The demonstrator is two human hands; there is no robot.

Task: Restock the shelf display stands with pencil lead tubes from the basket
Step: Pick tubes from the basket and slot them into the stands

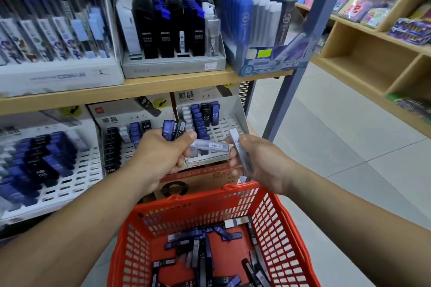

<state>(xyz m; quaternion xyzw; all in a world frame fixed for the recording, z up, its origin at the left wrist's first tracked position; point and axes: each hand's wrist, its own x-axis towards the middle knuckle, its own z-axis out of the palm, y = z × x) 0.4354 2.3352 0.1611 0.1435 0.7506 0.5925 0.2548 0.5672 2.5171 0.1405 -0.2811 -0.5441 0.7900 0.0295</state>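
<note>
A shop aisle is shown, with a pale tiled floor [338, 147] and a light wooden shelf board [163, 87] beside a blue-grey metal post [300, 53]. In front of the lower shelf the left hand [161, 154] is curled round a small bundle of blue and black lead tubes [173, 128], whose lower parts are hidden in the palm. A clear flat lead tube [210, 145] with a small barcode label is pinched under its thumb and lies level, pointing right. The right hand [258, 161] is closed on a translucent white lead tube [239, 149] marked HB 0.7, held tilted, with its lower end hidden behind the fingers. Whether the right fingertips touch the clear tube's end cannot be told.

Just behind the hands stands a white perforated display stand [224, 123], with rows of blue, black and white tubes at its rear and open slots in front; its front edge is covered by the hands. To its left a second white slotted stand [124, 150] is partly filled, and a third white stand [79, 170] is cut off by the frame edge.

Below the arms, a red plastic lattice basket [268, 196] holds loose blue, black and clear tubes [200, 247] scattered over its floor. Its near end is cut off.
</note>
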